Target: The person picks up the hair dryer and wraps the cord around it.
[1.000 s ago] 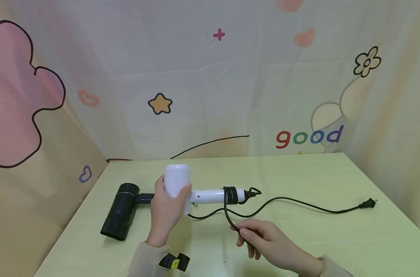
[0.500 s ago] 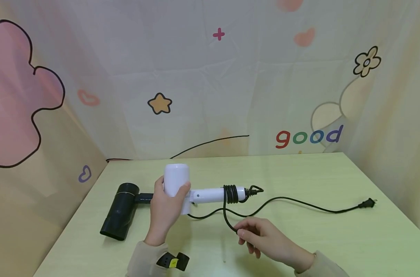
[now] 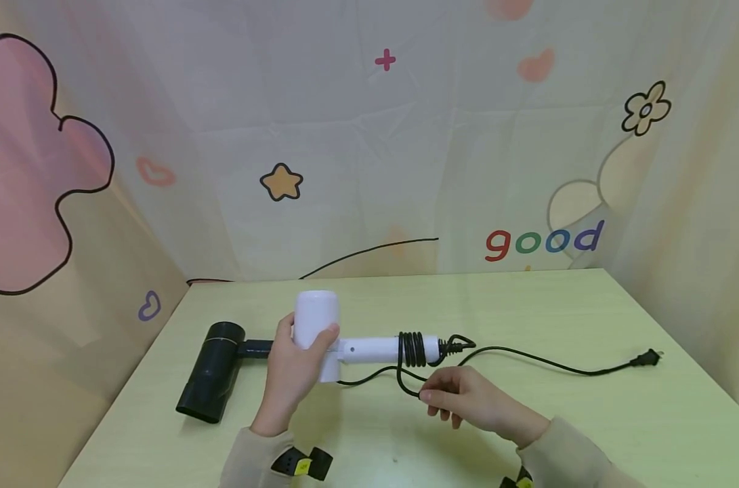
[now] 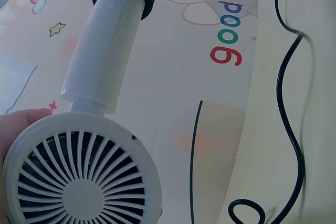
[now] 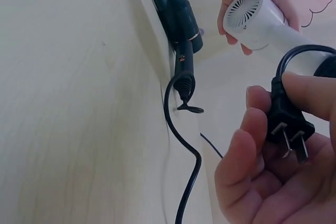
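My left hand (image 3: pixel 292 379) grips the barrel of a white hair dryer (image 3: pixel 316 315), held up over the table with its handle pointing right. Its slotted round intake grille (image 4: pixel 81 198) faces the left wrist camera. Black cord coils (image 3: pixel 412 349) wrap the handle near its end. Below the handle, my right hand (image 3: pixel 473 400) pinches the end of this cord. In the right wrist view, the two-pin plug (image 5: pixel 287 119) shows between thumb and fingers, its prongs pointing out. A short loop of cord runs from the plug to the coils.
A black hair dryer (image 3: pixel 210 373) lies on the light wooden table (image 3: pixel 528 312) at the left. Its loose cord (image 3: pixel 540 359) crosses behind my hands to a plug (image 3: pixel 646 358) near the right edge. A printed curtain (image 3: pixel 345 135) hangs behind the table.
My right hand has moved up closer to the handle with the plug, and the cord hanging between them looks shorter. The white hair dryer has shifted slightly right in my left hand's grip.
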Demonstrator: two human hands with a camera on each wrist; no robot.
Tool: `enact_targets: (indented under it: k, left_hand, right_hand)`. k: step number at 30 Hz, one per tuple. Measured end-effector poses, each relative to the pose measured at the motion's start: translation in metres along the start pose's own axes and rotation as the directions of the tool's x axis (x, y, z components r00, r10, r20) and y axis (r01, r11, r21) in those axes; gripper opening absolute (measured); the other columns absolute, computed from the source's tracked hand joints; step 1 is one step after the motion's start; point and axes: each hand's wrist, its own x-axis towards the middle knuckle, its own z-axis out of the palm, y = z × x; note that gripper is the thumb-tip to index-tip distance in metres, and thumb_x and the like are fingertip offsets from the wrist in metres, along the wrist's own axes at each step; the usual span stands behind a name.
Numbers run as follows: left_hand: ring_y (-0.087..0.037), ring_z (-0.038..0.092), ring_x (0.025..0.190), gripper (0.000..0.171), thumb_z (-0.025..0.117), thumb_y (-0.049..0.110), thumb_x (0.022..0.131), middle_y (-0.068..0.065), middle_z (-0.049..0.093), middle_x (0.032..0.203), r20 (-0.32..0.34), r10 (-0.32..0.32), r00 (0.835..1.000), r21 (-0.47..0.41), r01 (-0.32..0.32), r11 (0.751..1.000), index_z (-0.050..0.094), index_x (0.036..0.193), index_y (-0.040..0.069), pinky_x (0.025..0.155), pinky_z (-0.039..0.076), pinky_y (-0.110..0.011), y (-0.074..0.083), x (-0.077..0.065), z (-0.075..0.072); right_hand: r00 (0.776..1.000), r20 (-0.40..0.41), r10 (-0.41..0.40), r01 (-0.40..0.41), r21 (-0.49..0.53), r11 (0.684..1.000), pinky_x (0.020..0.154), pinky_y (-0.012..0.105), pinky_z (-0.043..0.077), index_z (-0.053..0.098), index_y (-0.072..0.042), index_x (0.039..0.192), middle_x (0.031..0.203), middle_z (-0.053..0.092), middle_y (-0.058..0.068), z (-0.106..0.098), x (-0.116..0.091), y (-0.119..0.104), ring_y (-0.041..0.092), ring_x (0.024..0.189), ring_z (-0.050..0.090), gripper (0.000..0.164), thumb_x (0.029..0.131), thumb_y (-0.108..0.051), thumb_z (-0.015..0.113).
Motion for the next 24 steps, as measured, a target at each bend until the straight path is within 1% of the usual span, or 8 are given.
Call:
enact_targets:
  k: [4,9,12,14,16,18,20,24]
  left_hand:
    - [-0.034,0.057,0.102,0.078,0.068,0.047,0.082,-0.017,0.051,0.123,0.037,-0.010,0.999,-0.024,0.011,1.000,0.032,0.141,0.011,0.064,0.053,-0.031,0.000,-0.001,0.000]
    - [-0.033,0.058,0.100,0.077,0.068,0.046,0.083,-0.018,0.052,0.122,0.073,-0.009,0.997,-0.031,0.011,0.999,0.033,0.141,0.011,0.064,0.052,-0.031,-0.001,-0.001,0.001]
    - [-0.031,0.059,0.098,0.077,0.069,0.047,0.082,-0.017,0.053,0.121,0.092,-0.009,0.996,-0.035,0.012,0.999,0.034,0.141,0.011,0.064,0.052,-0.031,-0.002,-0.001,0.001]
    - [-0.030,0.059,0.097,0.076,0.069,0.046,0.082,-0.017,0.054,0.119,0.103,-0.007,0.995,-0.039,0.011,0.999,0.036,0.140,0.012,0.064,0.053,-0.031,-0.003,-0.001,0.001]
    - [-0.030,0.060,0.096,0.074,0.070,0.046,0.082,-0.017,0.055,0.118,0.114,-0.004,0.993,-0.040,0.008,0.999,0.037,0.140,0.013,0.064,0.053,-0.031,-0.003,-0.001,0.001]
    - [-0.029,0.060,0.095,0.072,0.070,0.045,0.081,-0.016,0.056,0.118,0.125,0.004,0.992,-0.038,0.000,0.999,0.039,0.139,0.014,0.065,0.053,-0.031,-0.004,-0.001,0.001]
    - [-0.029,0.060,0.094,0.071,0.071,0.043,0.081,-0.016,0.056,0.117,0.134,0.013,0.991,-0.034,-0.009,0.999,0.040,0.138,0.015,0.065,0.053,-0.031,-0.004,-0.001,0.001]
    - [-0.028,0.061,0.092,0.070,0.071,0.042,0.081,-0.016,0.057,0.116,0.162,0.028,0.986,-0.024,-0.024,0.999,0.041,0.138,0.015,0.064,0.053,-0.032,-0.003,-0.001,0.001]
  right_hand:
    - [0.999,0.000,0.050,-0.050,0.014,0.999,0.055,0.027,0.051,0.063,0.004,0.104,0.081,0.063,0.004,-0.006,0.003,0.000,0.014,0.068,0.054,0.035,0.093,-0.029,0.060]
    - [0.992,-0.010,0.126,-0.125,0.057,0.991,0.064,0.030,0.052,0.062,-0.001,0.103,0.083,0.060,0.005,-0.015,0.003,-0.001,0.017,0.073,0.056,0.037,0.089,-0.035,0.064]
    - [0.997,0.023,0.075,-0.078,0.106,0.991,0.066,0.032,0.052,0.060,0.001,0.100,0.081,0.057,0.005,-0.021,0.004,-0.003,0.016,0.071,0.055,0.033,0.090,-0.030,0.063]
    - [0.998,0.062,0.016,-0.025,0.148,0.989,0.064,0.031,0.052,0.059,0.003,0.098,0.080,0.057,0.005,-0.024,0.004,-0.004,0.014,0.069,0.054,0.024,0.091,-0.020,0.060]
    - [0.994,0.104,-0.045,0.024,0.194,0.981,0.063,0.031,0.052,0.057,0.007,0.097,0.078,0.056,0.004,-0.027,0.005,-0.005,0.013,0.068,0.052,0.016,0.089,-0.007,0.055]
    - [0.989,0.128,-0.069,0.042,0.204,0.978,0.062,0.029,0.052,0.057,0.008,0.099,0.077,0.057,0.003,-0.030,0.005,-0.007,0.012,0.066,0.053,0.018,0.084,0.001,0.052]
    - [0.989,0.135,-0.052,0.024,0.203,0.979,0.061,0.027,0.052,0.058,0.009,0.102,0.078,0.059,0.003,-0.033,0.006,-0.009,0.011,0.067,0.055,0.021,0.082,0.002,0.052]
    - [0.993,0.113,0.025,-0.046,0.185,0.982,0.061,0.025,0.053,0.058,0.010,0.105,0.087,0.063,0.007,-0.037,0.008,-0.014,0.013,0.070,0.060,0.026,0.091,-0.012,0.057]
